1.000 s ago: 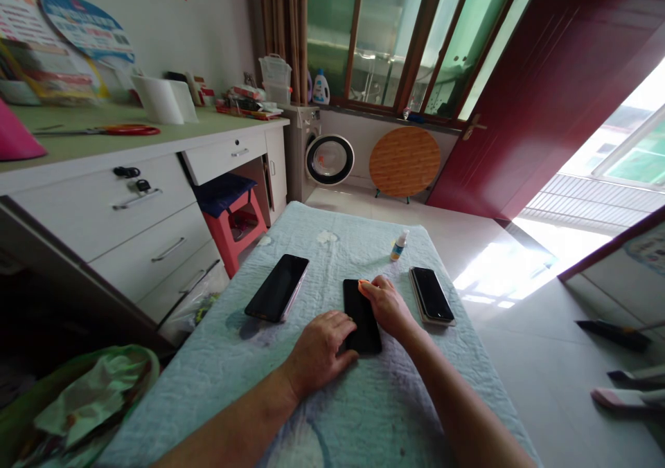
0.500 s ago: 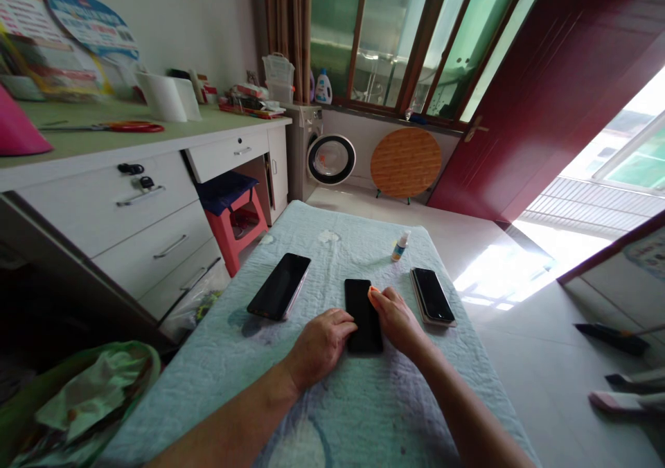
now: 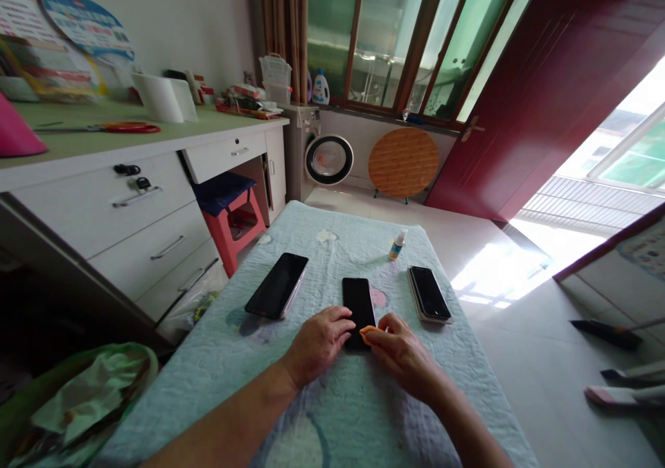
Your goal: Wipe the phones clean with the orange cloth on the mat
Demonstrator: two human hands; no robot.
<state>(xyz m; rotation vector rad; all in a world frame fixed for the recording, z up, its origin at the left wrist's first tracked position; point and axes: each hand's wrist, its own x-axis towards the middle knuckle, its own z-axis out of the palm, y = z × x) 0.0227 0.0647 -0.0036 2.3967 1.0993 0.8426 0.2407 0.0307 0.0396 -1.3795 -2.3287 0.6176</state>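
A black smartphone [image 3: 358,300] lies screen up on the light blue quilted cover. My left hand [image 3: 321,340] grips its left edge, the fingertips resting on the glass and the thumb hidden. Pinched in my right hand [image 3: 402,354] is a small orange cloth [image 3: 368,332], pressed against the lower right part of the screen. To the left lies a larger black phone or small tablet [image 3: 278,284]. On the right, another smartphone [image 3: 430,292] rests on a pale case or second device. A small spray bottle [image 3: 397,245] stands upright behind them.
The quilted cover [image 3: 312,412] drapes the table. A white desk [image 3: 140,205] with drawers runs along the left, a red stool [image 3: 233,222] under it. A green bin [image 3: 148,371] stands at the lower left. An open washing machine and a round wooden tabletop [image 3: 404,162] are farther back.
My right hand has slid the orange cloth down the phone's right side, from near its top to its lower part. My left hand stays at the left edge.
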